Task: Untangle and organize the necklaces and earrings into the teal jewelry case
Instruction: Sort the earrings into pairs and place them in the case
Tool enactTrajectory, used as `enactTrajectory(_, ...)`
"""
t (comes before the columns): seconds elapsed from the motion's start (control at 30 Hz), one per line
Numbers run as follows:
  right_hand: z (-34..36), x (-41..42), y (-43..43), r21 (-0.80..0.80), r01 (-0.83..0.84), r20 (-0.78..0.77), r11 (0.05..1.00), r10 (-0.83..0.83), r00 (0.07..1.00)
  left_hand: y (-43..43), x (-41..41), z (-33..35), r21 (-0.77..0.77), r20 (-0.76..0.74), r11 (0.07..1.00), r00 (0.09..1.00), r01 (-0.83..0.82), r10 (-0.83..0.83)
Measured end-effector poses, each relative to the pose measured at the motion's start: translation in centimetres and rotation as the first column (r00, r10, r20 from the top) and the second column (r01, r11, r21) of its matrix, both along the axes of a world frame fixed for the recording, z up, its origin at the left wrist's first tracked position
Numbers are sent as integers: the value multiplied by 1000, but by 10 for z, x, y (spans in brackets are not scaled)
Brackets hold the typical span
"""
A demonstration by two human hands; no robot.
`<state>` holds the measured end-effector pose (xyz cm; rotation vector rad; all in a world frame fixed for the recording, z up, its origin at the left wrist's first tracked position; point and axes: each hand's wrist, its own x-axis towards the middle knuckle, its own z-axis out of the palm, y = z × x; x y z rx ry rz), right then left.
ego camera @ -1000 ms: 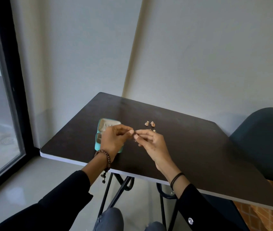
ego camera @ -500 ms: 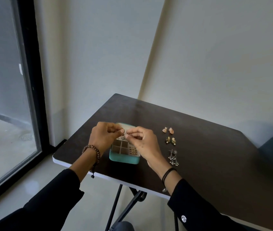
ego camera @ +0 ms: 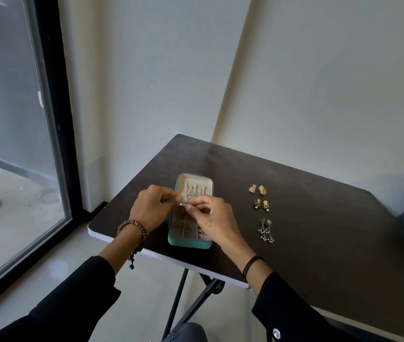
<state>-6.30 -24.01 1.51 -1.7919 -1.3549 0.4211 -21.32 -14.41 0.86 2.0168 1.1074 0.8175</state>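
Thumb and forefinger of the left hand [ego camera: 150, 208] and of the right hand [ego camera: 214, 218] meet tip to tip, both pinching a small silvery piece of jewellery [ego camera: 183, 203]. It is too small to tell whether it is a chain or an earring. The other fingers of each hand are curled in.

The piece is held just above the open oblong teal jewelry case [ego camera: 188, 245], about where the cream-lined far half meets the near half of small square compartments. Thin silvery chains [ego camera: 192, 191] lie in the far half. The case lies on a dark brown tabletop [ego camera: 319, 230], near its left edge.

To the right, apart from the case, three pairs of earrings lie in a line. A peach shell-shaped pair [ego camera: 257, 189] is farthest, a green and gold pair [ego camera: 261, 205] is in the middle, and a silver dangling pair [ego camera: 267, 230] is nearest.

A brown beaded bracelet [ego camera: 134, 224] circles the left wrist and a black band [ego camera: 252, 264] the right.
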Motion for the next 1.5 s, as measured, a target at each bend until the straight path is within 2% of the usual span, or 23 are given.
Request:
enactTrajectory(0.37,8,8,-17,50,40,4,998,-40,999,-15,12,19,51,-15,999,1000,-18,18)
enactTrajectory(0.6,16,29,-40,109,84,-18,990,-83,996,-45,49,35,143,-30,985,995,94,-91)
enactTrajectory(0.83,17,76,-74,116,189,-34,975,-186,982,-76,112,41,113,27,982,987,153,-157)
enactTrajectory(0.97,10,107,-91,105,272,3,956,-274,962,-92,155,30,38,24,984,984,174,-174)
enactTrajectory(1.07,-3,130,-95,74,353,83,933,-358,930,-103,185,16,38,-39,982,982,187,-186)
enactTrajectory(1.27,-24,159,-90,-95,378,129,921,-365,922,-108,218,-10,49,-120,990,984,135,-128)
enactTrajectory(1.5,-32,164,-84,-14,378,144,926,-373,917,-95,225,-23,81,-96,982,982,172,-164)
